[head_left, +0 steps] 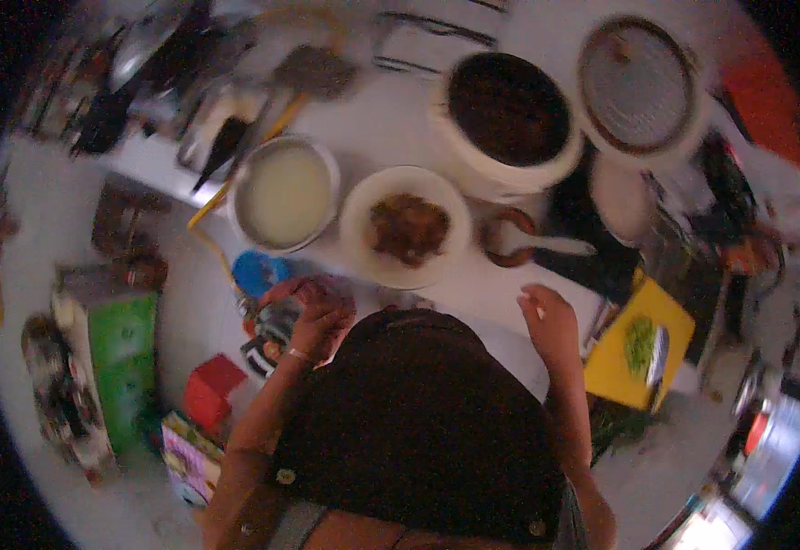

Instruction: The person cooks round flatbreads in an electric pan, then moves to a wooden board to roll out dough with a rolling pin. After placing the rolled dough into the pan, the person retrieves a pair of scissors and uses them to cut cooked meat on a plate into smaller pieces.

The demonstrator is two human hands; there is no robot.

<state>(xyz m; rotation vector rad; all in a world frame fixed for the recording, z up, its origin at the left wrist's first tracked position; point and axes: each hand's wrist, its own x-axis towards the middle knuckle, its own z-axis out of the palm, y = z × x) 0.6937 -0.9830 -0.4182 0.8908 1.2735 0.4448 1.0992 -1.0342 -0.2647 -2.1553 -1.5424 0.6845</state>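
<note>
My left hand (320,316) is at the near edge of the white table, beside a reddish rounded thing (340,289) whose kind I cannot make out. Blur hides whether its fingers grip anything. Over the table's near right side, my right hand (549,321) has loosely bent fingers, with a gap at the thumb and nothing visible in it. In front of both hands stands a pale bowl (352,229) holding browned chunks of food (409,229). A white-handled ladle or spoon (551,245) rests over a small brown-rimmed dish (507,259), forward of my right hand.
Left of the bowl is a metal basin (334,197) of pale liquid. Behind stands a large white pot (501,179) with dark contents, beside a round lid or tray (638,87). Chopped greens (639,345) and a knife (659,356) lie on a yellow board (612,367).
</note>
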